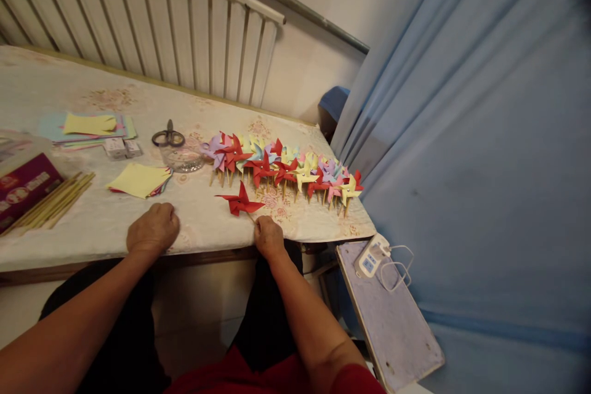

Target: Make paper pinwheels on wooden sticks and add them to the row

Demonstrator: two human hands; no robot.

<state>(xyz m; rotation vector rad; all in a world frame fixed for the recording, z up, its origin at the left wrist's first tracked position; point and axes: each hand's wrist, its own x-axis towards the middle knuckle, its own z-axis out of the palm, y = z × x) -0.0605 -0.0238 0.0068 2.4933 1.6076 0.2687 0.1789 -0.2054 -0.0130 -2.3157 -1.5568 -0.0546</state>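
A red paper pinwheel on a thin wooden stick is held up by my right hand, whose fingers close round the stick near the table's front edge. My left hand rests on the cloth in a loose fist, and nothing shows in it. Just beyond that fist is a small stack of square paper sheets, yellow on top. Several finished pinwheels in red, yellow, purple, pink and blue lie in a long cluster behind the held one, their sticks pointing towards me.
Black-handled scissors lie near a clear dish of small metal pieces. Small boxes and more coloured paper sit at left, by a purple box and wooden sticks. A power strip rests on a stool beside the blue curtain.
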